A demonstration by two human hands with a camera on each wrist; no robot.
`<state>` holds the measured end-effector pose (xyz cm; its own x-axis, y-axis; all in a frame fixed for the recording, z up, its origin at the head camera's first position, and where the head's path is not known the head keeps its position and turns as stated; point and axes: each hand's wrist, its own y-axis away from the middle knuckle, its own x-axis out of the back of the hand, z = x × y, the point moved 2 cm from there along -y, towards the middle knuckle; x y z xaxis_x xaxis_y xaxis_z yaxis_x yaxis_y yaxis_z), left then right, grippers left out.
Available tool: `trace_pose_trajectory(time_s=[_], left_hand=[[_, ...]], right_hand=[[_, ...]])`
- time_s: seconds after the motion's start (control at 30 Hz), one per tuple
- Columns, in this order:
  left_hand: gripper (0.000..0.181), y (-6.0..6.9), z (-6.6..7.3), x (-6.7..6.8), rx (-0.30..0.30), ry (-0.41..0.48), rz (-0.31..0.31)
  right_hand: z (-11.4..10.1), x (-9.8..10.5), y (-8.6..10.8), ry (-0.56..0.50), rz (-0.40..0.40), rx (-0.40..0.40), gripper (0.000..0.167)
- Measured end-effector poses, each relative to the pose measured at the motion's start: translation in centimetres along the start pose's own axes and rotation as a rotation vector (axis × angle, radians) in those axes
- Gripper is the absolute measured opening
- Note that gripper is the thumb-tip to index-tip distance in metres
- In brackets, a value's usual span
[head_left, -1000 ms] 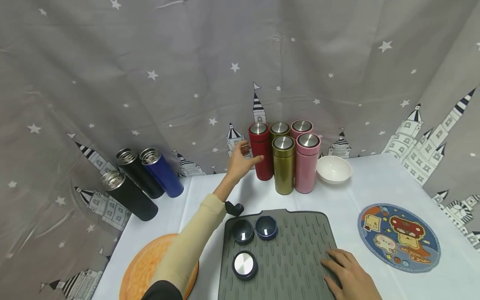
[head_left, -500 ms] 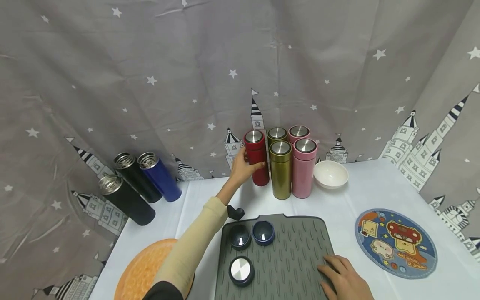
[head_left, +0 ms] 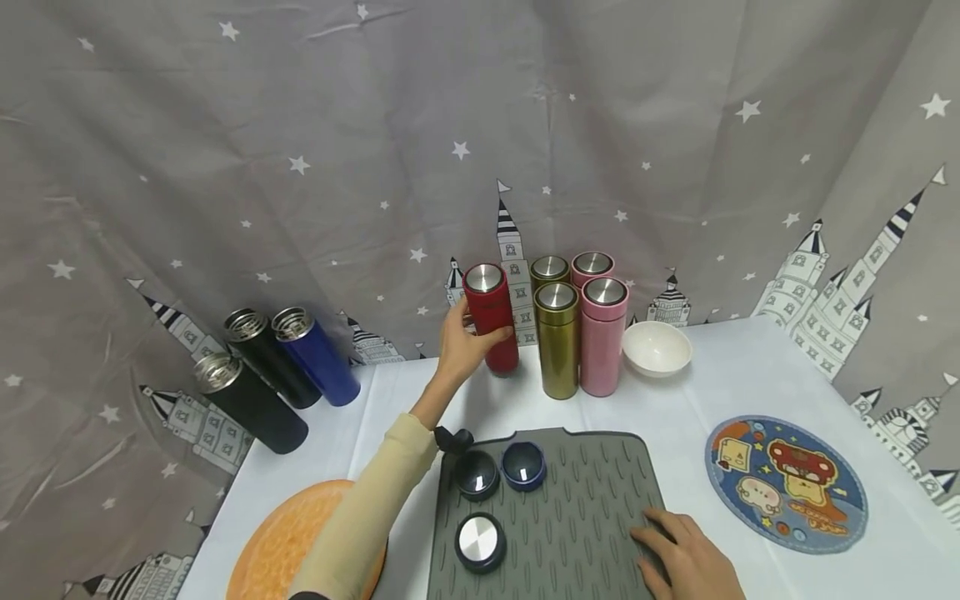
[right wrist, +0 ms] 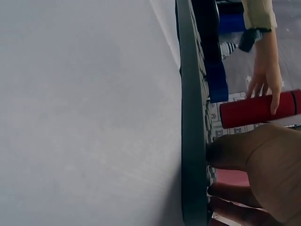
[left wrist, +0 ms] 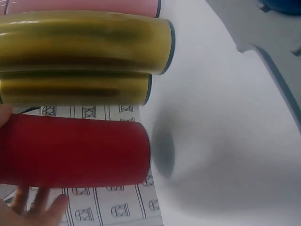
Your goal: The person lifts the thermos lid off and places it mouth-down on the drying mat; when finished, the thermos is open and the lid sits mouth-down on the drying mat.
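Currently | red bottle [head_left: 491,310] gripped in left hand [head_left: 461,348] | well apart from right hand [head_left: 686,557], spread loosely on grey mat [head_left: 573,508]

the right hand [right wrist: 263,164] touches the ridged mat [right wrist: 194,132] while the left hand [right wrist: 267,75] grips a red bottle [right wrist: 242,113].

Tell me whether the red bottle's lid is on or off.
On. The head view shows the steel-topped lid atop the red bottle, while the blue bottle shows an open mouth. How tight, I can't tell.

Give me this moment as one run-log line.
left hand: grips red bottle, lifted off white table | right hand: touches gray mat | lids: on mat
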<state>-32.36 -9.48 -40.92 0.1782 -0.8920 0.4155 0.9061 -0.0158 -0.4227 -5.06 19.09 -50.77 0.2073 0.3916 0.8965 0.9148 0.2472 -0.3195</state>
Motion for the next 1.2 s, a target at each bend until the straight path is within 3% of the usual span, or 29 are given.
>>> trace_pose_trajectory(time_s=[0.17,0.33,0.53,0.8,0.9,1.2], left_hand=[[0.068,0.9,0.4,1.7,-0.04,0.091,0.012],[0.068,2.3,1.1,3.5,-0.083,0.084,0.015],[0.067,3.9,1.6,5.3,-0.116,0.074,0.006],[0.077,6.9,2.4,6.9,-0.257,-0.111,0.014],[0.077,8.3,2.9,7.3,-0.309,-0.141,-0.006],[0.077,11.8,5.1,7.7,-0.414,-0.266,-0.047]], right_hand=[[0.0,0.3,-0.3,-0.015,-0.024,-0.02,0.028],[-0.1,0.3,-0.3,-0.027,-0.102,-0.066,0.027],[-0.1,0.3,-0.4,-0.03,-0.117,-0.077,0.027],[-0.3,0.3,-0.5,-0.039,-0.148,-0.104,0.028],[-0.3,0.4,-0.7,-0.051,-0.166,-0.12,0.03],[-0.7,2.0,-2.2,-0.22,-0.252,-0.213,0.043]])
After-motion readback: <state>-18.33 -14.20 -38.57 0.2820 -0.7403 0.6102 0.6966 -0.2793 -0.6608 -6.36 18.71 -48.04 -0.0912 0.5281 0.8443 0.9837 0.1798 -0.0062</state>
